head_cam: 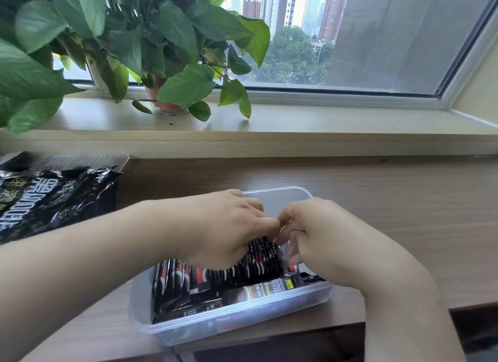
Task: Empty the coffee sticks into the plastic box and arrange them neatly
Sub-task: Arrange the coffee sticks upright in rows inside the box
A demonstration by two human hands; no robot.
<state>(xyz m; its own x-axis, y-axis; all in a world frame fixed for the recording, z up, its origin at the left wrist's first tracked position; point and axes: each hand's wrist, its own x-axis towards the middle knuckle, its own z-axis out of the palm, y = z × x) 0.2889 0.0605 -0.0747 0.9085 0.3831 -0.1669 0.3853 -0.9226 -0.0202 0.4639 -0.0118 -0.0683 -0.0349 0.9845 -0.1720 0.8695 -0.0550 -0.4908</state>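
A clear plastic box (pixel 229 322) sits on the wooden table near its front edge. Several black coffee sticks (pixel 188 283) with red and white print fill it, some upright in a row, others lying flat near the front. My left hand (pixel 223 229) grips a bundle of upright sticks from above. My right hand (pixel 318 235) reaches into the box beside it, its fingers curled around the right end of the same bundle. The fingertips of both hands meet over the box's middle. The far part of the box shows bare plastic.
A crumpled black coffee bag (pixel 51 200) lies at the left on the table, on top of a clear plastic lid (pixel 89 161). A potted plant (pixel 167 92) stands on the windowsill behind. The table's front edge (pixel 404 312) steps back at the right.
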